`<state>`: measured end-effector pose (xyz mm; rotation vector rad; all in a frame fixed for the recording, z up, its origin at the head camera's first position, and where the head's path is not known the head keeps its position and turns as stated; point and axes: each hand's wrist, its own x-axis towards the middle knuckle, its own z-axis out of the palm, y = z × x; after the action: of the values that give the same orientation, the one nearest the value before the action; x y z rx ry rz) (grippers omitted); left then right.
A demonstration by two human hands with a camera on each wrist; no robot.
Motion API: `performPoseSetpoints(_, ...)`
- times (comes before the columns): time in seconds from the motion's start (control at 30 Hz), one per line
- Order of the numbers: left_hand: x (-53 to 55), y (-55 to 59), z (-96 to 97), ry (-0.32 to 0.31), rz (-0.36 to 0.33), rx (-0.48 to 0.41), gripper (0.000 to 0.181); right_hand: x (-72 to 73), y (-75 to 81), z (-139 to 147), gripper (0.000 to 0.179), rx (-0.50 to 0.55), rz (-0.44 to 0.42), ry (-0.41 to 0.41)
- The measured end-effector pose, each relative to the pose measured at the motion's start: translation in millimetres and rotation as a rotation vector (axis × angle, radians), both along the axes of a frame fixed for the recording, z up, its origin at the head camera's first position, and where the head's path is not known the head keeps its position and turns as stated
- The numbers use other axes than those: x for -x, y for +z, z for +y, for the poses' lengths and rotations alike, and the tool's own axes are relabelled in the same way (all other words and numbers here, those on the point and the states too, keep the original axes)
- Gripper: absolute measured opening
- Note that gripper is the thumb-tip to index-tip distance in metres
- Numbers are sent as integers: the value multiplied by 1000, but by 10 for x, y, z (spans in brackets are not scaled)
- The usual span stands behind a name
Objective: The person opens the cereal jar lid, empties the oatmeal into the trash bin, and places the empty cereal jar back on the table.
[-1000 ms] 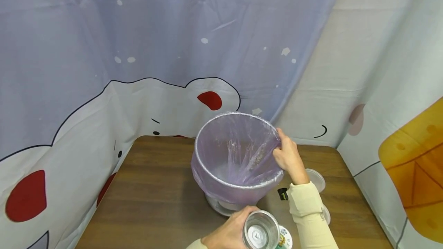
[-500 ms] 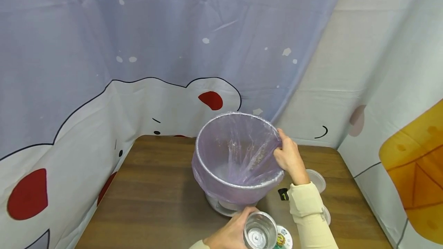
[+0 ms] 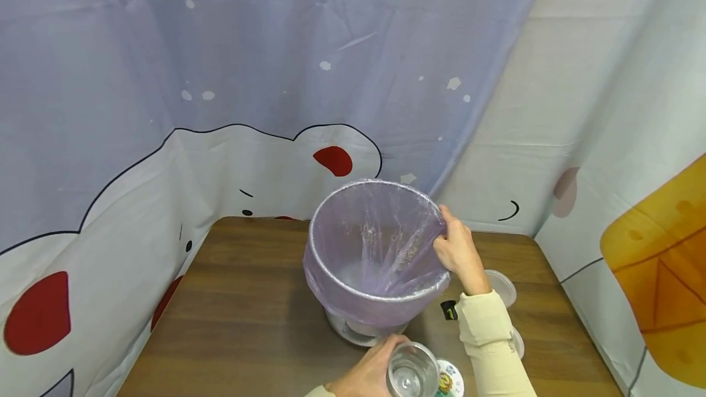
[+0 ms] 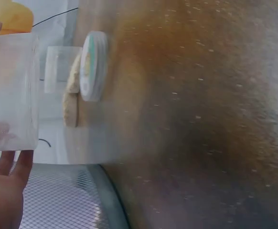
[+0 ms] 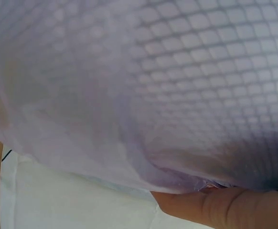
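Observation:
In the head view my left hand (image 3: 366,372) grips a clear, lidless plastic jar (image 3: 413,372) in front of the basket, mouth tilted up toward me. The left wrist view shows fingers along one side of the jar (image 4: 10,90). My right hand (image 3: 459,253) grips the right rim of a round mesh wastebasket (image 4: 65,195), lined with a thin purple bin bag (image 3: 353,250) folded over the rim. The bag bunches on the basket's right side, below the hand. In the right wrist view, the bag (image 5: 81,129) and mesh fill most of the picture, with a finger (image 5: 244,207) at the rim.
A white lid with a colourful label (image 3: 449,378) lies right beside the jar. Clear round plastic pieces (image 3: 501,287) and a small black item with a yellow-green mark (image 3: 449,310) lie near my right sleeve. A printed curtain (image 3: 276,66) hangs behind the wooden table (image 3: 248,317).
The jar in my left hand shifts slightly toward me and its tilt changes a little. My right hand stays on the basket's rim.

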<state>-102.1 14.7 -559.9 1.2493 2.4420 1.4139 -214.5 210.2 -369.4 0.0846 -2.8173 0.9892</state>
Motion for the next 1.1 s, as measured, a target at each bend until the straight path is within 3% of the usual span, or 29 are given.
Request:
performPoseSetpoints(0.1,19,-57,2,7,82,-5,89,-2,7,-8,74,3,3,3)
performPoseSetpoints(0.17,25,-94,0,5,90,-13,88,0,11,-12,74,6,2,5)
performPoseSetpoints(0.47,17,-263,5,-40,-104,-54,85,-2,21,-17,75,17,-15,4)
performPoseSetpoints(0.6,20,-339,13,-40,-140,-58,86,-4,22,-18,75,13,-6,2)
performPoseSetpoints(0.73,31,-422,24,-23,-90,-33,85,-6,22,-17,75,9,-5,-1)
performPoseSetpoints(0.97,58,-599,35,5,71,-23,81,-11,17,-9,74,15,-4,-2)
performPoseSetpoints(1.1,68,-674,32,10,101,-37,80,-14,16,-7,74,17,3,2)
